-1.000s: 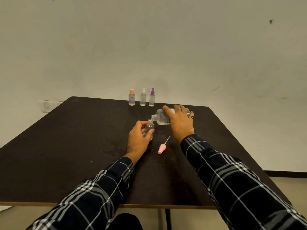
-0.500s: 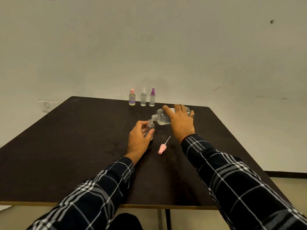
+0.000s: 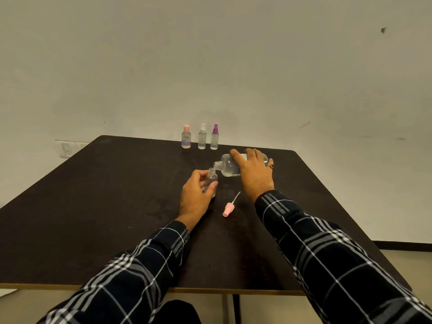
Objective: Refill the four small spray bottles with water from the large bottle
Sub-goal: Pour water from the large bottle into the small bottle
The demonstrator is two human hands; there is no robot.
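I count four small spray bottles. Three stand capped and upright in a tight row near the far edge of the worktop (image 3: 93,195), at about 12 o'clock from the hands: the pink-capped bottle (image 3: 186,137), the white-capped bottle (image 3: 202,137) and the purple-capped bottle (image 3: 214,137), left to right. The fourth, the open small bottle (image 3: 212,177), stands upright mid-worktop with no head on it. There is one large bottle (image 3: 228,166) and one loose pink spray head (image 3: 228,208), which lies flat at 5 o'clock from the open bottle (its dip tube points to about 1 o'clock).

My left hand (image 3: 196,195) is curled around the open small bottle, thumb on the near side, steadying it on the worktop. My right hand (image 3: 253,174) grips the large bottle from above. That bottle is tipped almost level, its uncapped mouth facing 9 o'clock, just above the small bottle's neck. I cannot tell whether the two rims touch, nor make out a stream.

The large bottle's base points toward the far right corner at 2 o'clock. The worktop stretches widest toward 9 o'clock of the left hand, and back to the near edge at 6 o'clock, where both sleeves cross it.
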